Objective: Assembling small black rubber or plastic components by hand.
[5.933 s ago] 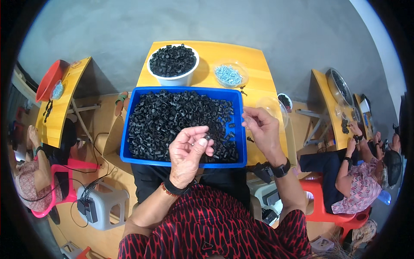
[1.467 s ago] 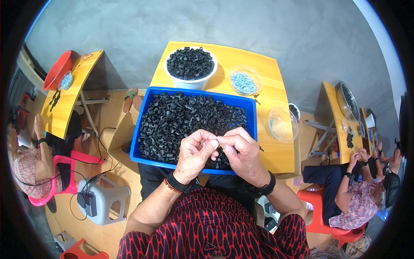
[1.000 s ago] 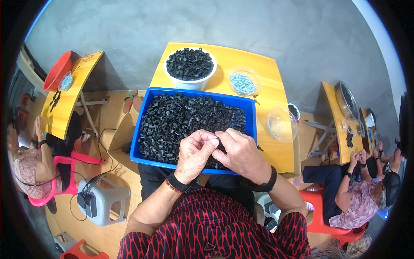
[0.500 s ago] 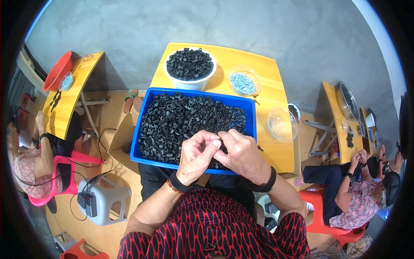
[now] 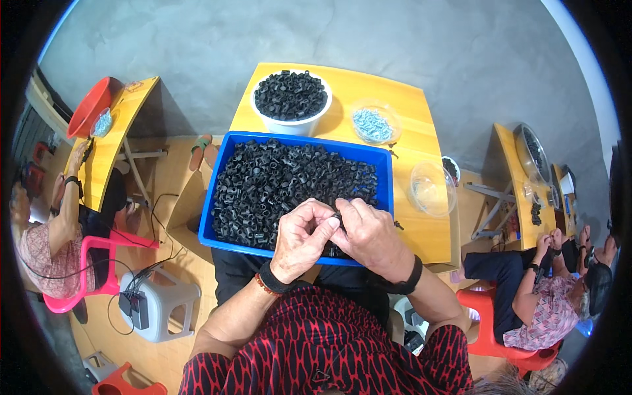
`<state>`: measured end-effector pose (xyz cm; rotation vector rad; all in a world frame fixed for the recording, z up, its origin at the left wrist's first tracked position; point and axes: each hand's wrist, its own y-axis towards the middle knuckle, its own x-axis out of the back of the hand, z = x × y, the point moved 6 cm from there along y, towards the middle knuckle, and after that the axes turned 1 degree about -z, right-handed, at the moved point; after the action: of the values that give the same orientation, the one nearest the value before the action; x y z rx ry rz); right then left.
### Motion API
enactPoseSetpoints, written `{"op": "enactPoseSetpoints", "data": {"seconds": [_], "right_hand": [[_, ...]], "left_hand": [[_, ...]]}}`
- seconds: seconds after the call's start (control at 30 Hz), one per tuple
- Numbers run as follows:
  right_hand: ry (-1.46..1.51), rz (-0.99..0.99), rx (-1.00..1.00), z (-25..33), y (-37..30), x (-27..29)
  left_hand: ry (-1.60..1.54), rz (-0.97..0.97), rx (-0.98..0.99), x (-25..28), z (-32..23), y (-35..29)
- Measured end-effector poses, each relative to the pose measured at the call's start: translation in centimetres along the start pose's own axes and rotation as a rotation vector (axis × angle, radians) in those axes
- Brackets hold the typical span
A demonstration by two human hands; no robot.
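Note:
My left hand [image 5: 304, 232] and my right hand [image 5: 372, 238] meet over the near edge of a blue tray [image 5: 227, 139]. Their fingertips pinch a small black plastic part [image 5: 338, 216] between them, mostly covered by my fingers. The tray is heaped with loose black plastic fittings [image 5: 276, 184], short and hollow like little tubes. Each of my wrists wears a black band.
Behind the tray on the yellow table [image 5: 411, 131] stand a white bucket [image 5: 296, 126] of black fittings, a clear dish [image 5: 374, 125] of silvery screws and another clear bowl [image 5: 431, 189]. People sit at side tables left and right. A grey stool [image 5: 164, 309] carries cables.
My fingers have shifted slightly around the black part, and a bit more of it shows. At the left table a co-worker's hand has reached further forward.

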<state>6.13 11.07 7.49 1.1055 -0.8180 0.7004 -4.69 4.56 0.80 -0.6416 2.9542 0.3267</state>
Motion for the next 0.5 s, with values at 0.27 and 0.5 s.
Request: {"op": "enactPoseSetpoints", "data": {"seconds": [0.27, 0.5], "right_hand": [[0.066, 0.032, 0.033, -0.6, -0.6, -1.0], [0.057, 0.124, 0.026, -0.5, 0.0, -0.5]], "left_hand": [[0.063, 0.006, -0.116, -0.2, -1.0, 0.0], [0.120, 0.011, -0.113, -0.1, -1.0, 0.1]]}}
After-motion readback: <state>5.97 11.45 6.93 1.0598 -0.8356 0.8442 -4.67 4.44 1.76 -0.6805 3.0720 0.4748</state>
